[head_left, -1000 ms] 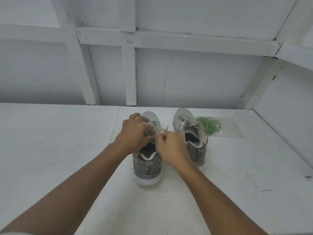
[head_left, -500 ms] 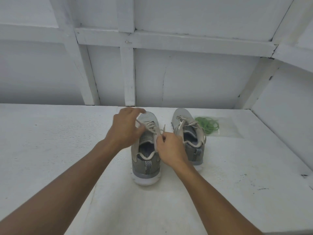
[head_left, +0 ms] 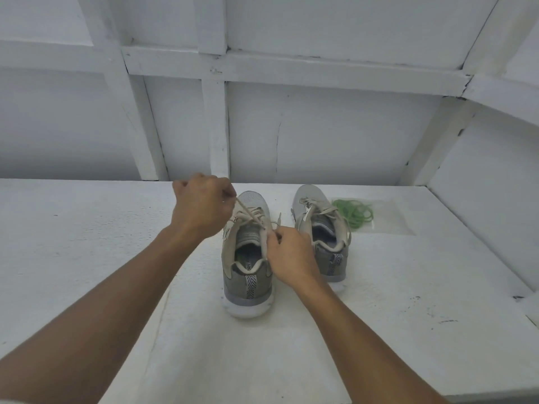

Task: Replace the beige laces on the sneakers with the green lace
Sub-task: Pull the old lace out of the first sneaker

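Beige lace (head_left: 248, 212) runs taut from the eyelets of the left sneaker (head_left: 248, 275) up to the left hand (head_left: 202, 209). That hand is raised above and just left of the toe, and its fingers (head_left: 225, 194) are curled tight, pinching the strand. The right hand (head_left: 291, 253) sits against the right side of the same sneaker near the tongue. Its fingers are curled too, pinching another stretch of that lace where it crosses the upper eyelets.

Both sneakers stand upright on the white table (head_left: 87, 243), heels toward the person and toes toward the white panelled wall (head_left: 335, 135). The right sneaker (head_left: 323, 237) is just beside the left one, set a little farther back. A second beige lace (head_left: 316, 207) is threaded through it, with loose ends draped over the collar.

The green lace (head_left: 354, 212) lies in a loose coil on a clear plastic bag (head_left: 392, 218), flat on the table just to the right of the right sneaker's toe. Neither hand is near it.
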Tool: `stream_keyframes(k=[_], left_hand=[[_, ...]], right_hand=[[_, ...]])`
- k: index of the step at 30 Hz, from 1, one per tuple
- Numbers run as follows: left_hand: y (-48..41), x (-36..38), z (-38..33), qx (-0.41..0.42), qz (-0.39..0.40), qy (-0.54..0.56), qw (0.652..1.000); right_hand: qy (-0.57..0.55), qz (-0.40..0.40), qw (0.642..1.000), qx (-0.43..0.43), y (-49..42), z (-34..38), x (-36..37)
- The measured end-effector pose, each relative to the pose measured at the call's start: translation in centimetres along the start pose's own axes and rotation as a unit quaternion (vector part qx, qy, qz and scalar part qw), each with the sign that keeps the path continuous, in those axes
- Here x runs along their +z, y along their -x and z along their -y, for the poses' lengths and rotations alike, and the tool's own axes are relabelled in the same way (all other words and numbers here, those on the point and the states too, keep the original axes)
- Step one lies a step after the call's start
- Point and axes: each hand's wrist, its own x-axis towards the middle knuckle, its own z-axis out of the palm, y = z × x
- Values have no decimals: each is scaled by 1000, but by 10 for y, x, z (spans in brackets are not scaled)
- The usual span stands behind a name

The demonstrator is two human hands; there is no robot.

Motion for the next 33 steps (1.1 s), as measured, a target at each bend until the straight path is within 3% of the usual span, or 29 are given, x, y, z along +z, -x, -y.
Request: stream_keyframes(k=[2, 5, 8, 13, 17, 23, 25, 29, 33], left_hand=[[1, 2, -1, -9, 28, 16, 999], [15, 11, -10, 42, 85, 54, 994], [26, 24, -17, 105, 94, 49, 989], [28, 29, -20, 102, 94, 42, 989], [22, 20, -13, 82, 74, 25, 994], [8, -2, 13, 17, -18, 61, 998], [9, -3, 19, -4, -12, 45, 999], [20, 8, 24, -59, 71, -13, 996], [34, 13, 15, -82, 38, 103, 991]], right_hand=[[1, 2, 1000, 1, 0, -1, 1], [-8, 3, 1000, 2, -1, -3, 3], [-6, 0, 1000, 3, -2, -3, 3], [-2, 1, 1000, 4, -2, -3, 3], [3, -2, 1000, 1, -2, -2, 2], [1, 4, 1000, 8, -2, -2, 2], [-5, 8, 1000, 10, -1, -1, 1], [-22, 24, 999, 20, -2, -1, -2], [-30, 46, 998, 27, -4, -1, -5]])
